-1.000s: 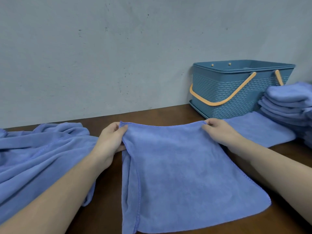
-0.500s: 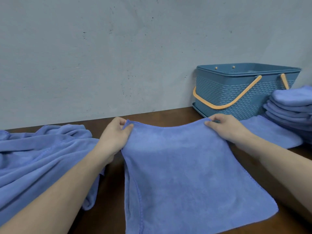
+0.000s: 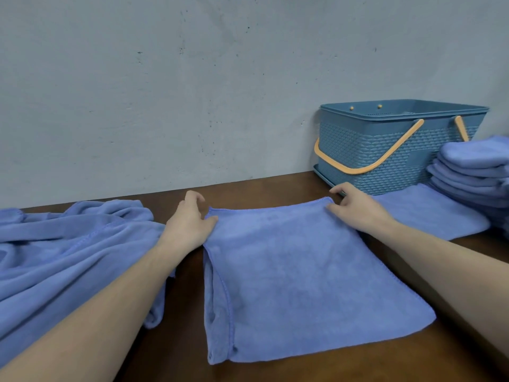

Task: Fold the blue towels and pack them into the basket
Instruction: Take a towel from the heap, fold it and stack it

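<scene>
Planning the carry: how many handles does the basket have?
2: one handle hangs down the basket's front wall; another handle shows near its right end, partly hidden by folded towels.

A folded towel [image 3: 303, 277] lies mid-table, loose towels [image 3: 63, 260] left, basket [image 3: 385, 150] and stack [image 3: 473, 172] right.

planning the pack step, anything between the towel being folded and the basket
Partly. The towel under the left hand and right hand has bare table toward the basket, but a flat towel and folded stack sit against its front right. The opening looks clear.
</scene>
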### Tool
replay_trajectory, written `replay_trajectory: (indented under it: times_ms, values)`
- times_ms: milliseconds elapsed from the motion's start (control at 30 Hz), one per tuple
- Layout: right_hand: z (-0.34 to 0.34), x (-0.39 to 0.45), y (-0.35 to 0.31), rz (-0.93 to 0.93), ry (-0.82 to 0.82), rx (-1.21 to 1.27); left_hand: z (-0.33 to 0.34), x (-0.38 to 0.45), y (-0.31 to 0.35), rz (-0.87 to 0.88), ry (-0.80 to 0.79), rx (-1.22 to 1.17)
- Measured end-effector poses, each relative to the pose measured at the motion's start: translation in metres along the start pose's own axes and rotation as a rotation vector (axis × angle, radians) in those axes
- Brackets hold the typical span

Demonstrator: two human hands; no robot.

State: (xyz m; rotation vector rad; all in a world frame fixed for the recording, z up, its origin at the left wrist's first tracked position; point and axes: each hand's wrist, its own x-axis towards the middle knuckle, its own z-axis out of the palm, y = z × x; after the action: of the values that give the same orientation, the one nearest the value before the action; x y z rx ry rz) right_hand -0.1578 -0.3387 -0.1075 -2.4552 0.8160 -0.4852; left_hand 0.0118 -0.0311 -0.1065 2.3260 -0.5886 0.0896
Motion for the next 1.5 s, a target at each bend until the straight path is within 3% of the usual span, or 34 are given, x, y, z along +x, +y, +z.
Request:
replay_trajectory:
  times_ms: [133, 400, 533, 667, 767, 900, 1033, 1100, 1200, 1367, 1500]
  values:
    - [-0.008, -0.015, 0.000, -0.030, -0.012, -0.047, -0.008, -0.020, 0.010, 0.089, 0.036, -0.011]
    - [-0.014, -0.084, -0.042, -0.271, -0.060, 0.048, -0.029, -0.119, 0.036, 0.152, -0.092, -0.110]
    - [-0.001, -0.127, -0.068, -0.376, -0.175, 0.133, -0.034, -0.164, 0.043, 0.144, -0.058, 0.075]
    - [0.024, -0.155, -0.070, -0.536, -0.227, 0.029, -0.035, -0.199, 0.044, 0.195, -0.005, 0.338]
    - [0.034, -0.167, -0.062, -0.611, -0.182, -0.074, -0.035, -0.207, 0.041, 0.228, 0.017, 0.452]
    - [0.026, -0.178, -0.060, -0.754, -0.113, 0.069, -0.038, -0.208, 0.030, 0.214, 0.021, 0.447]
    - [0.014, -0.191, -0.065, -0.951, -0.262, 0.028, -0.045, -0.199, 0.020, 0.072, -0.013, 0.287]
    - [0.014, -0.191, -0.064, -0.964, -0.325, -0.003, -0.047, -0.193, 0.015, 0.006, -0.048, 0.047]
    - [0.014, -0.186, -0.061, -0.919, -0.335, 0.003, -0.049, -0.191, 0.017, -0.044, 0.026, -0.332]
    - [0.014, -0.183, -0.062, -0.756, -0.125, 0.258, -0.050, -0.194, 0.028, -0.085, 0.146, -0.661]
    - [0.009, -0.182, -0.065, -0.619, -0.144, 0.479, -0.050, -0.196, 0.035, -0.096, 0.135, -0.845]
